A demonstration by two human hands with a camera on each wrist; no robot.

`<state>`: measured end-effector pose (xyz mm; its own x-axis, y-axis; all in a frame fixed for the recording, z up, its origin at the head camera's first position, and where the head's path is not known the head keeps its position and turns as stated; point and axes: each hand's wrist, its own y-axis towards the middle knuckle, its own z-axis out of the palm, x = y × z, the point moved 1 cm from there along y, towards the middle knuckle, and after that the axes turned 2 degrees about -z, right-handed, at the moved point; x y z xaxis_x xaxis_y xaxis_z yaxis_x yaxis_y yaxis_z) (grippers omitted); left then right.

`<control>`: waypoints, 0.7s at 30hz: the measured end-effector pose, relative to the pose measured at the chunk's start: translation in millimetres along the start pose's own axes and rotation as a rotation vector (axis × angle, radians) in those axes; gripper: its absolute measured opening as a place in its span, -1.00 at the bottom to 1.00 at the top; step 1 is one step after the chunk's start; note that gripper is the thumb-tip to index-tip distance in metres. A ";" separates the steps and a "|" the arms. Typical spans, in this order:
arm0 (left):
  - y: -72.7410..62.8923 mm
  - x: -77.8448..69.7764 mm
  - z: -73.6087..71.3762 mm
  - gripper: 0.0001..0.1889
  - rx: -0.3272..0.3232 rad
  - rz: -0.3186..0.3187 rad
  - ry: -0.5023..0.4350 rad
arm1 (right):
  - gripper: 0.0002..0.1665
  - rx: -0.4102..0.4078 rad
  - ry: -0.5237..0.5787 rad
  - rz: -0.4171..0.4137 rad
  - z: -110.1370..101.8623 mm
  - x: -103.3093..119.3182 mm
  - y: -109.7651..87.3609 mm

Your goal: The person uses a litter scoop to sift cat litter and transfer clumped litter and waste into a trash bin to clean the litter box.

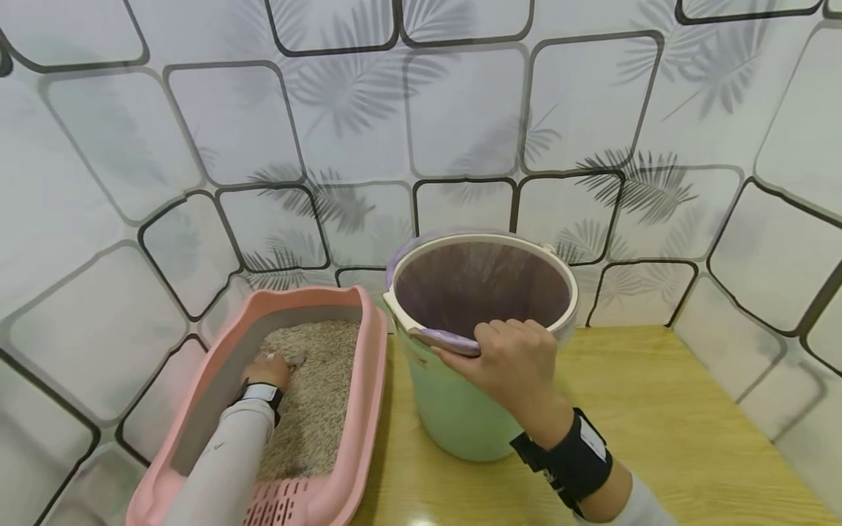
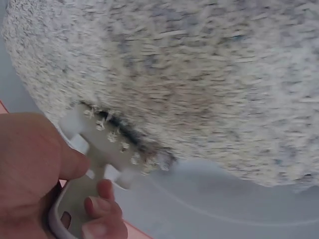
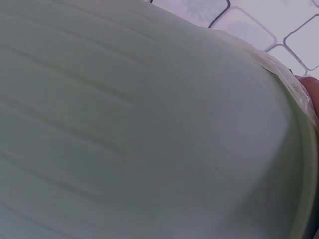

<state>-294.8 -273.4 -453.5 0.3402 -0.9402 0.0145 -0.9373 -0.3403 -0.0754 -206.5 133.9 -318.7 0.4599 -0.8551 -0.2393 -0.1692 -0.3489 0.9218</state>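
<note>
While the head view half hides it, the left wrist view shows the left hand (image 2: 35, 164) curled round a pale grey plastic scoop (image 2: 102, 145) at the beige granular litter (image 2: 199, 84) inside the pink plastic tray (image 1: 376, 358), and the head view alone fully shows the right hand (image 1: 516, 358) gripping the white-rimmed, round green plastic bin (image 1: 454, 420).

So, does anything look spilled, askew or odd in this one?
No spill shows on the wooden surface. What stands out is a dark patch in the litter, right against the scoop, unlike the paler grains; clump or shadow, I can't tell. The purple bag also sits unevenly over the bin.
</note>
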 end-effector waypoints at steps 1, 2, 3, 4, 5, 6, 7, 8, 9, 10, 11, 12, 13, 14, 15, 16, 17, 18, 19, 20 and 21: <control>1.3 3.0 2.8 -0.56 0.004 0.002 -0.013 | -0.19 0.006 -0.002 0.001 -0.1 -0.5 0.3; 1.8 5.6 4.7 -0.57 -0.001 0.010 -0.027 | -0.19 0.014 -0.004 0.001 -0.3 -0.8 0.5; 1.6 7.4 5.1 -0.58 -0.008 0.020 -0.035 | -0.19 0.017 -0.007 -0.001 -0.2 -1.1 0.5; 0.5 8.4 4.6 -0.58 -0.014 0.029 -0.041 | -0.19 0.020 -0.010 -0.002 -0.3 -1.2 0.6; -1.2 8.9 3.5 -0.59 -0.019 0.035 -0.046 | -0.19 0.019 -0.011 -0.004 -0.3 -1.2 0.7; -5.5 8.7 -0.5 -0.58 -0.003 0.051 -0.049 | -0.19 0.023 -0.014 -0.003 -0.3 -1.2 0.4; -7.9 8.8 -1.4 -0.60 -0.014 0.060 -0.061 | -0.19 0.025 -0.017 -0.003 -0.3 -1.1 0.3; -10.8 8.9 -2.0 -0.61 -0.029 0.069 -0.074 | -0.18 0.027 -0.022 -0.003 -0.4 -1.0 0.1; -13.8 9.2 -2.3 -0.61 -0.034 0.072 -0.093 | -0.18 0.030 -0.025 -0.002 -0.4 -0.9 -0.3; -17.1 9.8 -2.4 -0.60 -0.035 0.073 -0.109 | -0.18 0.034 -0.028 -0.001 -0.8 -0.6 -0.7; -20.0 10.9 -1.9 -0.59 -0.038 0.076 -0.117 | -0.18 0.037 -0.029 -0.001 -1.0 -0.4 -1.1; -23.2 12.1 -1.7 -0.58 -0.035 0.079 -0.125 | -0.18 0.042 -0.032 0.001 -1.4 -0.1 -1.8; -25.9 13.4 -1.7 -0.56 -0.035 0.086 -0.125 | -0.18 0.041 -0.032 0.000 -1.7 0.3 -2.2; -28.5 14.5 -2.8 -0.53 -0.037 0.095 -0.122 | -0.18 0.040 -0.031 0.000 -2.0 0.6 -2.5; -30.8 15.6 -4.4 -0.51 -0.039 0.106 -0.116 | -0.19 0.037 -0.028 0.000 -2.4 1.1 -2.6; -33.1 16.4 -6.8 -0.48 -0.051 0.124 -0.098 | -0.19 0.029 -0.026 -0.002 -2.8 1.5 -2.3; -35.3 17.1 -9.8 -0.46 -0.061 0.141 -0.087 | -0.19 0.028 -0.025 -0.001 -2.8 1.9 -2.0; -37.6 17.4 -13.7 -0.43 -0.076 0.163 -0.074 | -0.19 0.028 -0.024 0.001 -2.9 2.2 -1.5; -39.2 17.8 -17.3 -0.42 -0.092 0.181 -0.070 | -0.19 0.024 -0.021 0.000 -2.6 2.5 -0.7; -41.1 17.9 -21.0 -0.39 -0.101 0.195 -0.070 | -0.19 0.023 -0.017 0.000 -2.3 2.7 0.1; -42.9 18.0 -24.4 -0.38 -0.113 0.212 -0.063 | -0.19 0.024 -0.015 0.000 -1.8 2.9 1.2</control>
<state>-250.3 -276.0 -425.7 0.1356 -0.9894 -0.0526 -0.9896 -0.1379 0.0421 -203.8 131.7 -317.7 0.4469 -0.8607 -0.2440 -0.1902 -0.3579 0.9142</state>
